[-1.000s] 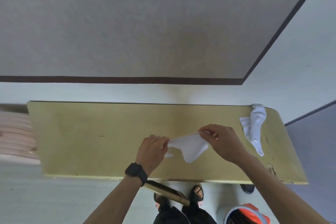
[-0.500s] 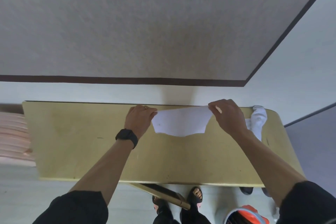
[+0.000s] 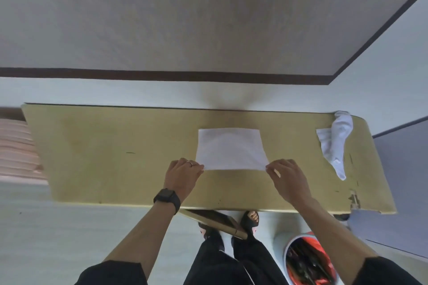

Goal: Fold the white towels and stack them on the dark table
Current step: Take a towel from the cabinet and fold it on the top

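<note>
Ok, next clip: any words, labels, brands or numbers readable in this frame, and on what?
None readable anywhere in this frame.
flat white towel: plain, no label showing.
crumpled towel: plain too.
watch on the left wrist: face dark, nothing shown.
table: only scratches and dark marks, no letters.
red and white container on the floor: contents blurred, no lettering legible.

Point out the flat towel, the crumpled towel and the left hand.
flat towel (image 3: pixel 231 148), head view, middle of the cloth.
crumpled towel (image 3: pixel 335 143), head view, its bunched middle.
left hand (image 3: pixel 183 173), head view, back of the hand.
</note>
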Tool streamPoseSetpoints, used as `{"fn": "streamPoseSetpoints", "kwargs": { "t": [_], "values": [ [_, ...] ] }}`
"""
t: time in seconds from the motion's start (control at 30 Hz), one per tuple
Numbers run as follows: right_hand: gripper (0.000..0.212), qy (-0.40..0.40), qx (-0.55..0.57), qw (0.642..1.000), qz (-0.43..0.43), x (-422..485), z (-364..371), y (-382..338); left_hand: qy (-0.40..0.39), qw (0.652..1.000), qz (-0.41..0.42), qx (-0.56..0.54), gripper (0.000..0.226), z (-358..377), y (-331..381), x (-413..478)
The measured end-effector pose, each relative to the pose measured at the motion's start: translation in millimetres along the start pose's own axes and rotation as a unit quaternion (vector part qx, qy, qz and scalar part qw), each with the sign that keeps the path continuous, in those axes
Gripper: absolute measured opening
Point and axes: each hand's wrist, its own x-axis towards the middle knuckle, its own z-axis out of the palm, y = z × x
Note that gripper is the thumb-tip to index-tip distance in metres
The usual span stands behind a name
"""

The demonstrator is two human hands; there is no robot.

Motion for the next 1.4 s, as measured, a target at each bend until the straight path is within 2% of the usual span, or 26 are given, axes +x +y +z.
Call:
{"fn": "streamPoseSetpoints", "kwargs": {
  "t": [0.2,0.37,0.43,0.53,0.7,0.77,0.97,1.2,1.4],
  "values": [
    [0.022,-0.172,-0.029,0.983,0.049,-54,47,6,-0.116,0.993,0.009,0.007,0.024,45,-1,-64],
    [0.021,-0.207,-0.021,0.975,0.074,-60,56,1,-0.184,0.983,0.019,0.001,0.006,57,-14,-71],
    [0.021,-0.19,0.004,0.977,0.093,-46,57,-1,-0.152,0.988,-0.009,-0.035,0.009,53,-19,-57],
    [0.018,-0.142,0.088,0.974,0.154,-20,58,-3,-0.182,0.963,-0.092,-0.175,0.027,39,-22,-24],
    [0.014,-0.063,0.233,0.935,0.261,29,71,2,-0.117,0.916,-0.221,-0.314,0.015,55,-32,30],
    [0.015,-0.028,0.261,0.923,0.281,42,80,5,-0.108,0.904,-0.25,-0.329,0.014,64,-34,47],
    [0.017,0.007,0.276,0.912,0.302,56,108,10,-0.103,0.885,-0.293,-0.345,0.017,93,-43,57],
    [0.01,0.041,0.268,0.917,0.292,55,117,9,-0.081,0.899,-0.282,-0.325,0.017,101,-43,65],
    [0.015,0.043,0.249,0.93,0.269,54,119,11,-0.086,0.904,-0.278,-0.313,0.017,102,-42,77]
  ]
}}
